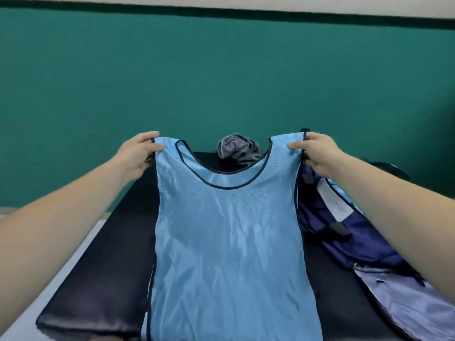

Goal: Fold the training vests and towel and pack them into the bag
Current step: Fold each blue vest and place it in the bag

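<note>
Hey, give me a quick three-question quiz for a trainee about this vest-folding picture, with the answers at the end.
1. True or false: the left hand and the right hand each grip a shoulder strap of the light blue vest.
2. Multiple choice: the grey towel is A) neatly folded, B) crumpled at the far end of the black surface, C) draped over an arm.
3. Fill in: the navy bag lies on the vest's ____ side.
Key: 1 true; 2 B; 3 right.
</note>
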Available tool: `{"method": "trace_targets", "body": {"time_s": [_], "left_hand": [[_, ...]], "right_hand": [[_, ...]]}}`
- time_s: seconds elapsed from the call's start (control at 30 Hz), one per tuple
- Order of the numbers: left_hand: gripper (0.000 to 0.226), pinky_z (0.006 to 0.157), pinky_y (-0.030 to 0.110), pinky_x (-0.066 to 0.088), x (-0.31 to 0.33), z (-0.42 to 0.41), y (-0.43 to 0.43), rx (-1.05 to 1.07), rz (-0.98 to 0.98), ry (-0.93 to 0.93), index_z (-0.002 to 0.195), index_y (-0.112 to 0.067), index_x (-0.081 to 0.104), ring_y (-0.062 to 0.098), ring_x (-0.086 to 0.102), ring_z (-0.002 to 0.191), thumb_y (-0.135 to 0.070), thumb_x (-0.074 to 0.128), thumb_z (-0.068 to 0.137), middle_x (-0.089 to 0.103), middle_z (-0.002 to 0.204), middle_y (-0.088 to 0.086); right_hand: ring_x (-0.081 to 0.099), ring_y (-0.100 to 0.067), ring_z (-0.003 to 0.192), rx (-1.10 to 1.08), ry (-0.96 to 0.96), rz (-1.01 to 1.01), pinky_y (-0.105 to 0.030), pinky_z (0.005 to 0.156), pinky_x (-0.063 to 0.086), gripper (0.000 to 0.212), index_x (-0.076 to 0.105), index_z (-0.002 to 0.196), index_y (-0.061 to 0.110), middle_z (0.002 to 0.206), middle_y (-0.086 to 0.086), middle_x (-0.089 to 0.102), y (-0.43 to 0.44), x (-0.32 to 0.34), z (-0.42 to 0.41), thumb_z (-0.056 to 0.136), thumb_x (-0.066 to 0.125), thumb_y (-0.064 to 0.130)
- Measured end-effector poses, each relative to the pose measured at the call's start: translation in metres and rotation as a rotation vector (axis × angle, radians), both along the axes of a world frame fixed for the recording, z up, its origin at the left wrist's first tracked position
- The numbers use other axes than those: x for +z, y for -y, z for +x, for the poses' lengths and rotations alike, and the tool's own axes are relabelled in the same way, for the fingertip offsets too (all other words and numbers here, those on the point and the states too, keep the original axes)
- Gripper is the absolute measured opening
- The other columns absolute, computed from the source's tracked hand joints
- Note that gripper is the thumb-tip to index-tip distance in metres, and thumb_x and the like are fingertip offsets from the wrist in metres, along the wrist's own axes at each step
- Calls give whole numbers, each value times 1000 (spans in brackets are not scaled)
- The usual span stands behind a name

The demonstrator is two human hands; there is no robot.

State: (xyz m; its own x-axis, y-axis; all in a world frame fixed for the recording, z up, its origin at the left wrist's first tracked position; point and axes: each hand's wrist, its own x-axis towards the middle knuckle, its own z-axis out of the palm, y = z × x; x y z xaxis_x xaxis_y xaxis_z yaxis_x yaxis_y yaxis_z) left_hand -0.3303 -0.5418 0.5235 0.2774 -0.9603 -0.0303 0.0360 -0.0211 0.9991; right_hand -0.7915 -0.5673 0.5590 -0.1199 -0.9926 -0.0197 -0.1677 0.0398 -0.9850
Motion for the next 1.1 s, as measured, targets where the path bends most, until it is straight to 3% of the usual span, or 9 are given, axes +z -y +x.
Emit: {"method": "trace_targets", "body": {"time_s": [0.27,0.4,0.53,0.6,0.7,0.77,0.83,0.97,1.1], "left_hand": [[45,79,31,57,-80,-6,68,14,112,7,125,-30,75,15,74,96,-5,82,88,76,123,1],[49,98,40,59,-121,-8,94,24,181,36,124,-38,74,21,74,112,-9,84,85,74,125,1],[54,84,35,61,-154,-13,102,29,200,73,132,-37,69,19,75,103,-13,84,86,71,125,2],[53,91,41,63,-165,-13,102,53,198,151,130,-38,69,23,76,101,-21,86,82,74,120,5],[53,99,49,60,-175,-10,98,102,155,262,126,-42,69,29,76,102,-37,89,76,79,107,5],[52,99,47,59,-181,-12,92,129,103,302,127,-42,66,23,76,101,-42,87,79,79,101,0],[48,99,41,57,-186,-14,86,126,53,356,128,-44,64,18,75,98,-43,84,84,79,96,-3],[43,90,41,53,-189,-10,88,47,62,452,125,-44,65,16,67,80,-40,83,86,77,91,4],[45,93,46,55,-188,-3,94,-32,72,444,125,-45,67,24,66,82,-28,85,88,78,94,6]], "right_hand": [[68,-21,86,-15,15,125,-34,78,51,22,70,87,18,96,-7,73,75,-92,10,80,86,5],[66,-29,80,-58,48,196,-35,65,54,25,67,85,15,90,-16,70,102,-137,19,74,89,8],[78,-39,86,-97,139,260,-53,75,66,24,71,100,3,107,-29,76,110,-173,30,81,85,0],[78,-39,88,-123,90,252,-50,77,66,18,70,90,2,101,-25,78,110,-186,29,82,86,4],[70,-22,62,-109,-23,201,-33,62,61,29,65,74,3,68,-6,72,108,-197,23,83,89,18],[64,-21,66,-103,-79,150,-40,64,57,40,68,83,-2,69,-5,65,104,-201,19,73,90,30],[53,-18,65,-117,-203,85,-38,62,46,47,67,87,-4,71,-5,57,99,-207,16,67,83,35],[53,-12,56,-199,-455,-7,-27,55,40,18,70,89,14,64,8,64,86,-218,13,79,77,28],[57,-13,63,-205,-471,-23,-28,61,45,22,67,102,19,74,7,71,91,-218,9,83,78,17]]}}
